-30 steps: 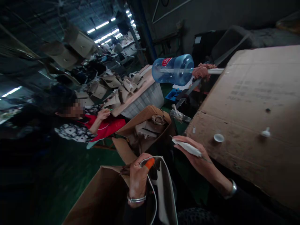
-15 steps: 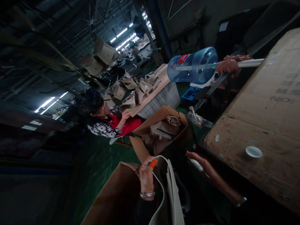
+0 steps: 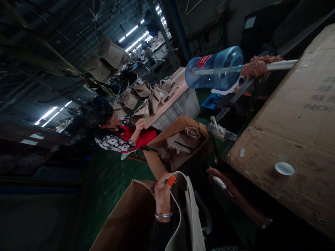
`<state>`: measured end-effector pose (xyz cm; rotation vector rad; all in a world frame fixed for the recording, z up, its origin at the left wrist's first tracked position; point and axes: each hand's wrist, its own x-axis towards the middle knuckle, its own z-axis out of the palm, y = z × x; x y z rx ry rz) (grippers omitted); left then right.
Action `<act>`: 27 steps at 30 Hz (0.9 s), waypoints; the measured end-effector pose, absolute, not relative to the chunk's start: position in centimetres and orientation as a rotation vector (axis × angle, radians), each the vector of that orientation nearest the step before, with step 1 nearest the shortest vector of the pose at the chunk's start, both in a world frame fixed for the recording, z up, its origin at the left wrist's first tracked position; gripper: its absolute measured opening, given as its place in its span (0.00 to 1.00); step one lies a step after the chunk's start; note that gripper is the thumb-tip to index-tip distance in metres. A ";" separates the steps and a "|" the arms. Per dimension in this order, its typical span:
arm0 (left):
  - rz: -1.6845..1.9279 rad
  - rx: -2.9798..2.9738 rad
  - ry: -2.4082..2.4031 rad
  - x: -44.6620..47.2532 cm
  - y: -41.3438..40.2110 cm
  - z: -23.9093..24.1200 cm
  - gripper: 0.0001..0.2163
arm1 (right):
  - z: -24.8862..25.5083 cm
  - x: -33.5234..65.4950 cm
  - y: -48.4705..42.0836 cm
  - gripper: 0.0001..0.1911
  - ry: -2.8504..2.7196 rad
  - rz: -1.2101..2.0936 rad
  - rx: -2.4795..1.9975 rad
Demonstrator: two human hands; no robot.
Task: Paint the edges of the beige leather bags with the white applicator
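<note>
At the bottom middle, my left hand [image 3: 162, 195] is closed on the upper edge of a beige bag [image 3: 193, 212], which hangs down out of the picture. An orange cover sits on one of its fingertips, and a metal bangle circles the wrist. To the right of the bag, my right hand [image 3: 222, 181] is closed around a slim white tool [image 3: 219, 182] with a thin pointed tip. Its exact kind is too dim to tell. The tool is apart from the bag. An open cardboard box [image 3: 123, 209] stands beside my left hand.
Ahead, another open carton [image 3: 180, 120] holds brown-beige pieces. A person in a red apron [image 3: 138, 141] works at a table [image 3: 167, 104] piled with beige bags [image 3: 142, 90]. On the right, a cardboard-covered surface [image 3: 282, 139] bears a white cup [image 3: 284, 168]. A blue water bottle [image 3: 214, 68] lies beyond.
The view has shifted slightly, so the background sits a little higher and further left. Both hands keep their grips and have barely moved.
</note>
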<state>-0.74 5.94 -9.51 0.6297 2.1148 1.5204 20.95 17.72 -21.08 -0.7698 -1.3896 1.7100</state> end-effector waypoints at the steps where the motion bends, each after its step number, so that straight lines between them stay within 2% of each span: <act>1: 1.508 0.615 2.102 -0.9 5.9 -9.6 0.16 | -21.1 20.9 17.8 0.21 -1.410 1.696 -0.767; 7: 1.458 0.592 2.005 -1.4 5.4 -10.1 0.17 | -20.8 21.1 18.0 0.16 -1.702 1.509 -0.841; 16: 1.518 0.580 2.080 -1.2 5.0 -10.1 0.17 | -20.6 22.4 18.4 0.21 -1.955 1.397 -0.724; 19: 1.538 0.494 2.155 -1.1 5.3 -9.9 0.19 | -21.0 22.2 18.4 0.21 -1.986 1.390 -0.806; 27: 1.799 0.308 2.279 -4.3 6.1 -5.8 0.18 | -21.6 22.3 18.3 0.18 -1.967 1.308 -0.870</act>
